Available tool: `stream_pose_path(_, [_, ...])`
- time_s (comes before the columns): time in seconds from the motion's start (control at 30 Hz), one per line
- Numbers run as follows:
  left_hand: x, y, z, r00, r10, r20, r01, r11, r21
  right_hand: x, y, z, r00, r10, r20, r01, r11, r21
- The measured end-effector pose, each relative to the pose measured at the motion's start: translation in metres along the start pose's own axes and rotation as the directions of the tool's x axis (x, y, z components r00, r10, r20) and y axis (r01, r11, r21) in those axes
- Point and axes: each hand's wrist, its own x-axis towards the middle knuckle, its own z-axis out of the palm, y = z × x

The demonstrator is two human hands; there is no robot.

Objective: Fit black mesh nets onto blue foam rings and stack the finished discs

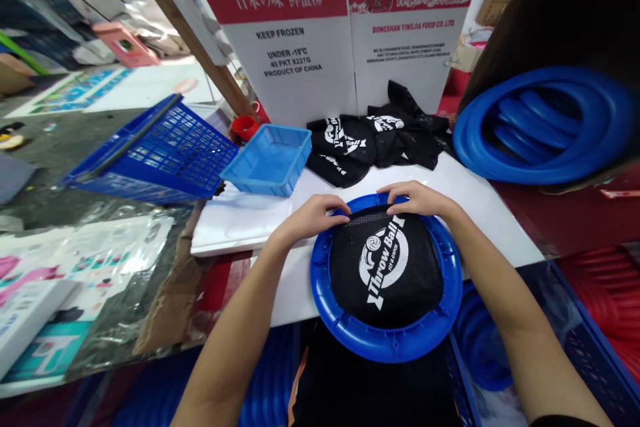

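Note:
A blue plastic ring rests at the near edge of the white table, partly over my lap. Inside it lies a round black mesh net printed with white "Throw Ball" lettering. My left hand is at the far left of the ring, thumb and fingers closed on the net's edge. Just to its right, my right hand pinches the far edge of the net, its fingers reaching over the ring. The fingertips partly cover what they grip.
Several black printed nets are piled behind the ring. Left of them stand a light blue tray, a red cup and a tilted blue basket. A cardboard box at right holds blue rings. White cartons stand behind.

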Motion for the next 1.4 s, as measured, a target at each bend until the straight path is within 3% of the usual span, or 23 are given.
stream_pose_path(0.33, [-0.003,0.002,0.002,0.995,-0.086,-0.053,0.087,0.996,0.033,-0.007,0.000,-0.012,0.995,0.047,0.092,-0.045,0.999,-0.029])
stream_pose_path(0.67, [0.001,0.006,0.015,0.997,0.016,-0.078,-0.009,0.996,0.092,-0.011,-0.003,-0.019,0.993,0.083,0.088,-0.081,0.997,-0.017])
stream_pose_path(0.83, [0.005,0.000,0.021,0.985,-0.086,-0.149,0.085,0.996,-0.008,-0.012,0.000,-0.021,0.993,0.086,0.087,-0.087,0.996,0.006])
stream_pose_path(1.07, [0.009,-0.001,0.023,0.967,-0.207,-0.148,0.192,0.975,-0.110,-0.011,0.004,-0.021,0.994,0.078,0.082,-0.078,0.997,0.008])
stream_pose_path(1.4, [0.013,-0.001,0.026,0.960,-0.240,-0.145,0.239,0.971,-0.022,-0.010,0.016,-0.019,0.998,0.035,0.059,-0.039,0.997,0.064])
